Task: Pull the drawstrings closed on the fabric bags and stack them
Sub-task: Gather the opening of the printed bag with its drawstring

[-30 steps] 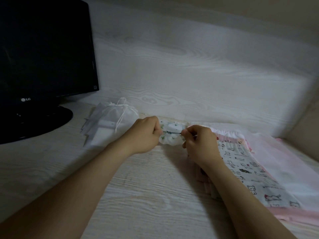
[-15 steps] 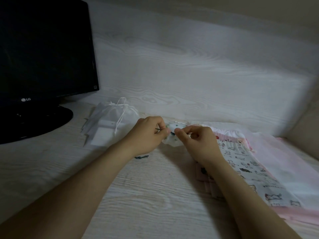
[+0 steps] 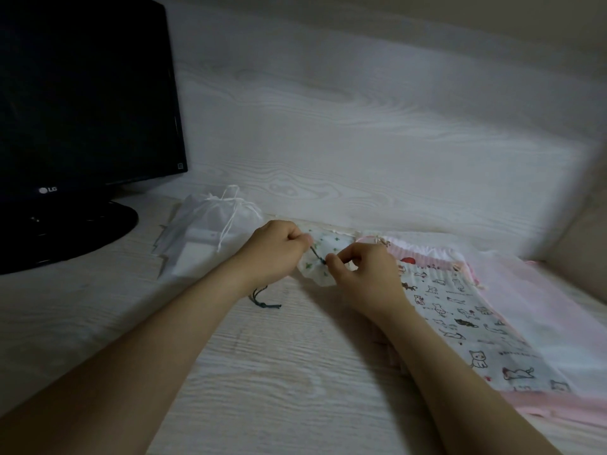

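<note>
Here, a monitor (image 3: 82,93) is standing at far left, with a tied white bag (image 3: 210,238) lying near it on the table (image 3: 262,372). The left hand (image 3: 272,251), fingers curled, is pinching the dark cord (image 3: 317,254) of the small bag (image 3: 323,244). The right hand (image 3: 364,274) is pinching the same cord, just beside the cat-print bag (image 3: 460,316).

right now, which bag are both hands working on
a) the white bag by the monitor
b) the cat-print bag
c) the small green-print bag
c: the left hand and right hand both pinch the dark drawstring of the small green-print bag; the white bag lies apart, to their left.
</note>
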The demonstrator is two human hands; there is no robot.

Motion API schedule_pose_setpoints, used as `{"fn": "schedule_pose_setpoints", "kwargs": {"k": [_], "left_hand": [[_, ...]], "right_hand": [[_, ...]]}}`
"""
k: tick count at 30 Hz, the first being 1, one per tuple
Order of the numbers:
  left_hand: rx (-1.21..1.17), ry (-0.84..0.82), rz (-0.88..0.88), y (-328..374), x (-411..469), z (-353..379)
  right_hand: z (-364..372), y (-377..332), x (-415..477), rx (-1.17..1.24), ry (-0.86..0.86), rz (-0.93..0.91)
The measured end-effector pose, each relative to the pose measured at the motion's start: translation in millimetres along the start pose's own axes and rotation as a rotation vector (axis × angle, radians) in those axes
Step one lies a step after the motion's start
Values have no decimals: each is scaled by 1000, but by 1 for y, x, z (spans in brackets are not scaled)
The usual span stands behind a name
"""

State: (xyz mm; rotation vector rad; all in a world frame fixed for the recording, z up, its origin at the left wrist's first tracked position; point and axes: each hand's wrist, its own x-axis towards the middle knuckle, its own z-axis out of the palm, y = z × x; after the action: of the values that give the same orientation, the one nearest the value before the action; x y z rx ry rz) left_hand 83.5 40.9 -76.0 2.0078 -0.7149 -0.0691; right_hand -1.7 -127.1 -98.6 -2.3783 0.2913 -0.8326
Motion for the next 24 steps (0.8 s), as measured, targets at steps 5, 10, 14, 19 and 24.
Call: {"fn": "schedule_pose_setpoints", "kwargs": {"k": [5,10,14,19,24], "left_hand": [[-235,34,47,11,-3,6],[-473,-10,90,16,-7,10],[-483,-79,92,14,-8,12],[-343,-95,6,6,-4,15],[-239,-143,30,6,-3,15]], "right_hand": [[-1,-2,0,-24,-48,-14],[-2,0,-1,9,-93,-45],[-3,0,-2,9,-83,-48],[-8,-2,-1,152,-46,-49],[-10,-3,-2,292,-68,-43]]}}
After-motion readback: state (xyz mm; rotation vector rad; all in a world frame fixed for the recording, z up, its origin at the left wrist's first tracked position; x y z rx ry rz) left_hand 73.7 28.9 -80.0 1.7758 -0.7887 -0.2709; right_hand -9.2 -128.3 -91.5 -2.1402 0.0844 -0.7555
